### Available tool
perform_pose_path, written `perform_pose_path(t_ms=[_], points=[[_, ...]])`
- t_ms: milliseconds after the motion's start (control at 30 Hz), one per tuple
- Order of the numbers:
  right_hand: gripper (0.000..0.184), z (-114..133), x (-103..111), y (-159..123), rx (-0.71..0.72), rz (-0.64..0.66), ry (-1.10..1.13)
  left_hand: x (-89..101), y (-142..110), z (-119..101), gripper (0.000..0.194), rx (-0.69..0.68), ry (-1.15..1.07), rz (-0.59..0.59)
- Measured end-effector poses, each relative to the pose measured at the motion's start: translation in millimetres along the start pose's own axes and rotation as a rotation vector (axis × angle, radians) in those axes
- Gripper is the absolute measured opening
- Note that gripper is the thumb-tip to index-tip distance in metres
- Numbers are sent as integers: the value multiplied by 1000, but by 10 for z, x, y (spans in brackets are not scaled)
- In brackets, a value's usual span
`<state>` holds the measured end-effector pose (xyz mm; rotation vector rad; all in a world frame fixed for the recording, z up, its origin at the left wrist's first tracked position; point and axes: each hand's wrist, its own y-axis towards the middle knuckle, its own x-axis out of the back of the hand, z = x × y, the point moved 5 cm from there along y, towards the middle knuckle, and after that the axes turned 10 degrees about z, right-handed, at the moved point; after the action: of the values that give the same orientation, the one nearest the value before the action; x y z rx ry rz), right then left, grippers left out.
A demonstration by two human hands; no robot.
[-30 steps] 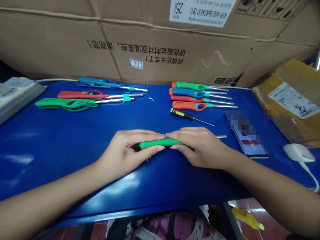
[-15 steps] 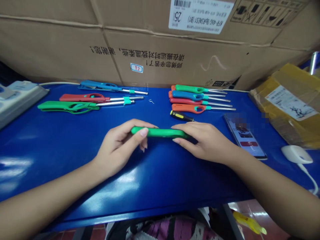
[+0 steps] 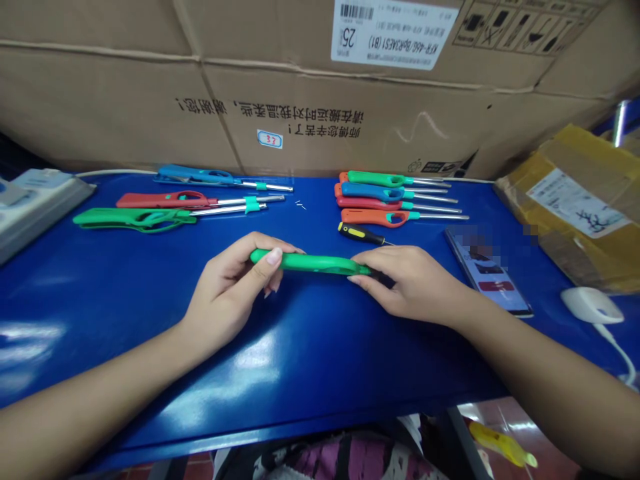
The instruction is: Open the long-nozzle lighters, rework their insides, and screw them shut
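Note:
A green long-nosed lighter (image 3: pixel 313 262) is held level above the blue table, its narrow side towards me. My left hand (image 3: pixel 235 283) pinches the rounded left end, thumb on the near side. At the other end my right hand (image 3: pixel 407 280) closes its thumb and fingers around a dark part by the trigger loop; the tip is hidden. Behind it lies a black and yellow screwdriver (image 3: pixel 361 233). Left of centre are lighters in blue (image 3: pixel 200 175), red (image 3: pixel 165 200) and green (image 3: pixel 117 217). Several more, an orange lighter (image 3: pixel 373 217) nearest, lie in a stack at right.
A large cardboard box (image 3: pixel 280 87) stands along the back. Far left is a white power strip (image 3: pixel 47 200). To the right are a phone (image 3: pixel 493 280), a yellow-taped parcel (image 3: pixel 555 160) and a white charger-like device with cable (image 3: pixel 593 305). Small pins (image 3: pixel 300 205) lie mid-table.
The held green lighter has shifted slightly left and up with my left hand. More of its trigger end shows beside my right fingers. The view has moved a little.

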<state>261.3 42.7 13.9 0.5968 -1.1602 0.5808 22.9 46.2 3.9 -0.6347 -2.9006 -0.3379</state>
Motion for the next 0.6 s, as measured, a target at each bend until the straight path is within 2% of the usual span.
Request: perform_pose_path(t_ms=[100,267,467,600], points=[[28,27,-7,19,51,20,58,-26,4,-14,25,-25,26,30],[22,19,-21,19,94,27,151,-47,3,-28,23,-21,64,36],[21,27,22,13,76,1,142,-39,22,-52,21,1,15,7],[16,-15,12,15,13,25,123,-30,42,-45,23,5,84,-31]])
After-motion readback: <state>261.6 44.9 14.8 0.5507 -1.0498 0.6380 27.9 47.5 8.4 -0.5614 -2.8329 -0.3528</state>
